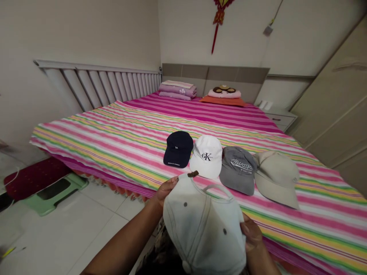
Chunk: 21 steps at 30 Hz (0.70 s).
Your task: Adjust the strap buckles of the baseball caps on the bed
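A pale grey-white baseball cap is held between my two hands over the near edge of the bed, its back strap and brown buckle end facing away from me. My left hand pinches the cap's left rim. On the other side, my right hand grips the right rim, its fingers partly hidden by the cap. Just beyond lie a navy cap, a white cap with CK lettering, a grey cap with script lettering and a beige cap, side by side on the striped sheet.
The bed fills the middle. Purple folded bedding and a pink pillow rest near the headboard. A green stool stands on the tiled floor at left. A white nightstand is at the right.
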{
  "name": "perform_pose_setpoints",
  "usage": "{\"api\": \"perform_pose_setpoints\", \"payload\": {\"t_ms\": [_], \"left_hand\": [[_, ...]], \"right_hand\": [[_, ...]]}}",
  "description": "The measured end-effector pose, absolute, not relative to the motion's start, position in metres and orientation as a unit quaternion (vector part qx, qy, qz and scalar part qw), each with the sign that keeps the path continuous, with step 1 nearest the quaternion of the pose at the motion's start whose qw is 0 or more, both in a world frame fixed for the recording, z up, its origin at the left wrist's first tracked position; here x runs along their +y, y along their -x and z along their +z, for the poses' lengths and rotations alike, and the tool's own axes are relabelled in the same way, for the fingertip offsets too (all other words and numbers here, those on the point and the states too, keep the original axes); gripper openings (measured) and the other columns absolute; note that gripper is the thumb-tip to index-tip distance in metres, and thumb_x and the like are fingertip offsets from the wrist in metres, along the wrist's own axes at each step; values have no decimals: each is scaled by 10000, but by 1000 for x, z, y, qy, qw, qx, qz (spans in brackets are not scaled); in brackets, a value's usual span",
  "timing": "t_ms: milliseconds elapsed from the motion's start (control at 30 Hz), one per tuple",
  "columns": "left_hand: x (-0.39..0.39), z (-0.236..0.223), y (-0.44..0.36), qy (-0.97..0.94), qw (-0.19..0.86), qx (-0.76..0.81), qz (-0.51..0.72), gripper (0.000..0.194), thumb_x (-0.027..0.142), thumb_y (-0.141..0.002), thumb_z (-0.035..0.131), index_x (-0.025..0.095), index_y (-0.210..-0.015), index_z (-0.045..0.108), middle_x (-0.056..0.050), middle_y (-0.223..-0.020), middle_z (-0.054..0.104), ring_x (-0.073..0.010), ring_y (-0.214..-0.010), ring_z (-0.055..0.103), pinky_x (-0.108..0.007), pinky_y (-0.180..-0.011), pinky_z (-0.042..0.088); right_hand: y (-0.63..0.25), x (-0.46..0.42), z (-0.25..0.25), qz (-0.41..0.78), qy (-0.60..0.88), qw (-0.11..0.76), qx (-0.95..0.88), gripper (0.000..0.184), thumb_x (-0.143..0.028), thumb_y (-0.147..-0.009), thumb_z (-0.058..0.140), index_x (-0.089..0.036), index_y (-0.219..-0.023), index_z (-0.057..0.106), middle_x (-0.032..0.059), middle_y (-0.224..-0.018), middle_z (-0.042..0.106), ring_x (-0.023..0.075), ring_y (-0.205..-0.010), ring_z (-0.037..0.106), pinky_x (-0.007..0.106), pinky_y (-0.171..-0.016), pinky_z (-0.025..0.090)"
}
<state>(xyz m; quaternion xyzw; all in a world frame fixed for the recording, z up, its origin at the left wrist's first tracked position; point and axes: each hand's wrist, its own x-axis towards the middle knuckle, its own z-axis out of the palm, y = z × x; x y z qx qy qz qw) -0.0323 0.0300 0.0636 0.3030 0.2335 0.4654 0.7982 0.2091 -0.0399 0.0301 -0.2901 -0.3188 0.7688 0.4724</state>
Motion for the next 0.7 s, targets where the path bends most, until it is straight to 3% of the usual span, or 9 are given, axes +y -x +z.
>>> {"api": "perform_pose_setpoints", "payload": {"t_ms": [67,200,333,500,633,700], "left_hand": [[36,63,35,-320,822,189,432,321,310,-459,781,108,-650,619,8,-487,563,-78,-409,488,-190,-450,400],[42,71,40,-360,837,153,382,338,254,-499,772,71,-756,649,-39,-591,627,-96,-481,552,-191,-499,430],[38,88,39,-402,825,177,356,397,296,-484,786,68,-774,640,-54,-632,641,-107,-501,567,-196,-493,435],[29,116,29,-448,803,223,323,236,196,-548,750,104,-702,597,8,-561,586,-61,-434,507,-157,-434,378],[27,132,20,-491,778,244,308,244,186,-554,741,111,-752,622,9,-612,586,-47,-473,498,-145,-456,357],[27,137,15,-514,767,237,302,263,195,-560,735,117,-793,644,-8,-675,606,-56,-527,512,-155,-493,367]], "right_hand": [[-210,-39,30,766,281,478,-327,411,-342,-447,806,-190,-802,666,52,-615,686,224,-539,643,335,-612,496],[-204,-35,48,781,258,466,-327,462,-469,-467,766,-169,-801,652,58,-653,669,178,-543,616,251,-504,457],[-194,-34,78,765,240,483,-351,265,-356,-540,748,-160,-668,624,19,-569,599,115,-497,539,193,-463,397],[-192,-37,96,760,170,480,-405,257,-367,-554,710,-175,-626,556,54,-699,612,166,-563,550,248,-480,396],[-190,-44,104,746,149,500,-413,245,-372,-615,675,-187,-622,513,50,-646,601,178,-553,552,262,-474,398],[-188,-47,112,736,144,510,-421,204,-321,-624,682,-193,-738,570,24,-571,579,173,-542,549,285,-509,428]]}}
